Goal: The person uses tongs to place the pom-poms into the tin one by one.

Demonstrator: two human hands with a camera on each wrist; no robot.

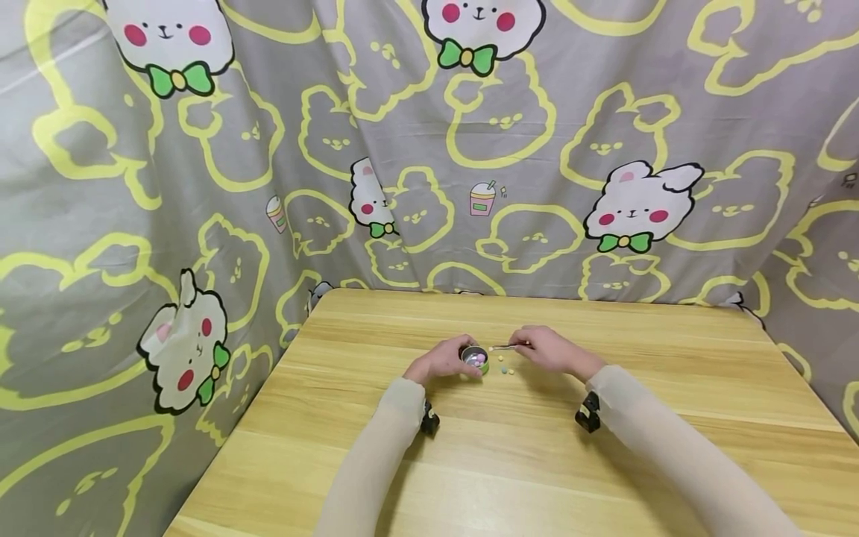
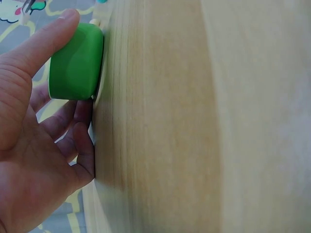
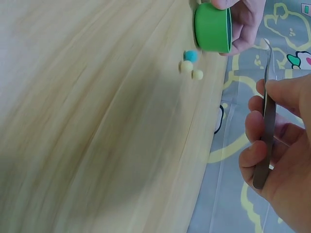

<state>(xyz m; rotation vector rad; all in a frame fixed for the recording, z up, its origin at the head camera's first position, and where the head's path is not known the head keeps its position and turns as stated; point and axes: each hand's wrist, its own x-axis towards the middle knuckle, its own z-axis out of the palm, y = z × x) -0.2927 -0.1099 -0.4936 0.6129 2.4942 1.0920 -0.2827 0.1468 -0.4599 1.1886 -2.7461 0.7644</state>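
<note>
My left hand (image 1: 444, 359) grips a small round green tin (image 2: 77, 63) standing on the table, thumb on one side and fingers round the other. Inside the tin, pink and pale balls (image 1: 479, 359) show in the head view. With my right hand (image 3: 286, 141) I hold slim metal tweezers (image 3: 268, 121) between thumb and fingers. A tiny pale ball (image 3: 264, 44) is at the tweezers' bent tips, just right of the tin and above the table. Beside the tin lie a blue ball (image 3: 191, 56) and two cream balls (image 3: 186, 66).
The wood-grain table (image 1: 496, 462) stretches round both hands. Behind it and at the sides hangs a grey curtain (image 1: 416, 134) with yellow outlines and white cartoon animals. A black device (image 1: 587, 414) is strapped at the right wrist, another (image 1: 430, 419) at the left.
</note>
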